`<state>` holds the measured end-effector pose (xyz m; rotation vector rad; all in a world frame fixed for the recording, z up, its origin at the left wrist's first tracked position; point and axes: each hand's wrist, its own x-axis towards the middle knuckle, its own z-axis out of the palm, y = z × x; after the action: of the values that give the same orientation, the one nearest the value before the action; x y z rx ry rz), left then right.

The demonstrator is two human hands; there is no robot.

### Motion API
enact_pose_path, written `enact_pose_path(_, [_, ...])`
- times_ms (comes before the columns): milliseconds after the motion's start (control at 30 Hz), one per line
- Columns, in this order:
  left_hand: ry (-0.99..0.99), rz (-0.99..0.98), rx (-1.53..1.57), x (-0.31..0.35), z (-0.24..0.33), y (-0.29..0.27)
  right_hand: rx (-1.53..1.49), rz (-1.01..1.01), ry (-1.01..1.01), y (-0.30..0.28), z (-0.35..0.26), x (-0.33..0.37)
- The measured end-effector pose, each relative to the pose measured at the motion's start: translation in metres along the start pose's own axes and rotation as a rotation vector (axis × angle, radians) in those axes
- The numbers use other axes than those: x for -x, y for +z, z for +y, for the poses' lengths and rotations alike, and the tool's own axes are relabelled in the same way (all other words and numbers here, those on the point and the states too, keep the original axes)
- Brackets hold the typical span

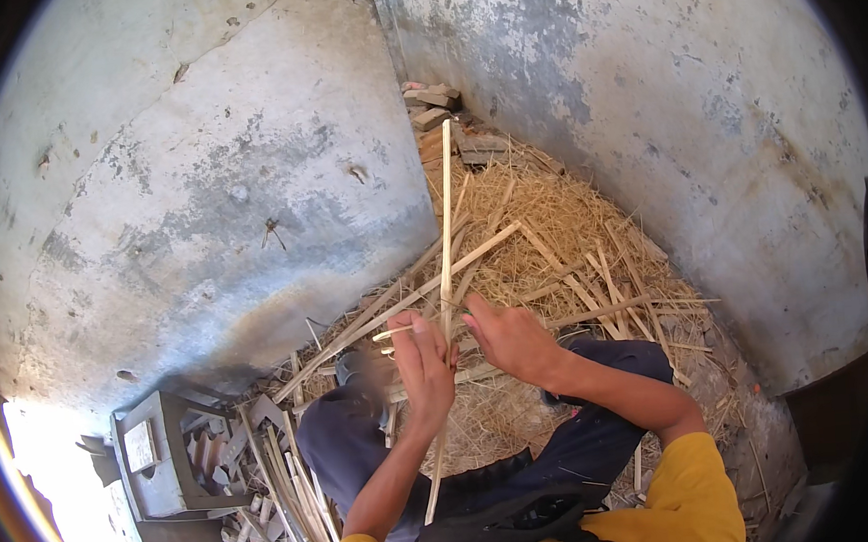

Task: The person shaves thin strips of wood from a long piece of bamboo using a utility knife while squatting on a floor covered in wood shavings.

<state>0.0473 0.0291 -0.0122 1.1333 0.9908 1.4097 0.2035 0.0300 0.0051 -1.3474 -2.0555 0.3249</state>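
A long, pale split-wood strip (445, 202), bamboo-like, runs from the far heap down toward my lap. My left hand (426, 374) is closed around its middle. A short pale sliver (390, 333) sticks out beside the left fingers. Just right of the strip, my right hand (516, 343) is closed with the thumb side toward it. What the right fingers grip is hidden; I cannot tell whether they touch the strip.
Straw-like shavings (518, 193) cover the floor in the corner, with loose strips across them. Bricks (432, 99) lie at the far end. Peeling walls (243, 183) rise on both sides. A grey metal frame (174, 461) stands at left beside a bundle of strips (298, 494).
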Motion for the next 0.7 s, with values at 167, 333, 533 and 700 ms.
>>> enact_pose_path(167, [0.025, 0.009, -0.001, 0.001, -0.006, 0.003, 0.031, -0.044, 0.061, 0.001, -0.002, 0.001])
enact_pose_path(333, [0.031, 0.05, 0.003, 0.006, 0.0, 0.008, 0.04, -0.074, 0.092, -0.001, -0.005, 0.001])
enact_pose_path(533, [0.028, 0.064, -0.071, -0.008, -0.015, 0.002, -0.205, -0.143, 0.11, 0.002, 0.019, -0.009])
enact_pose_path(700, [0.015, 0.053, -0.149, -0.009, -0.008, -0.001, -0.487, -0.12, 0.181, -0.04, 0.029, -0.025])
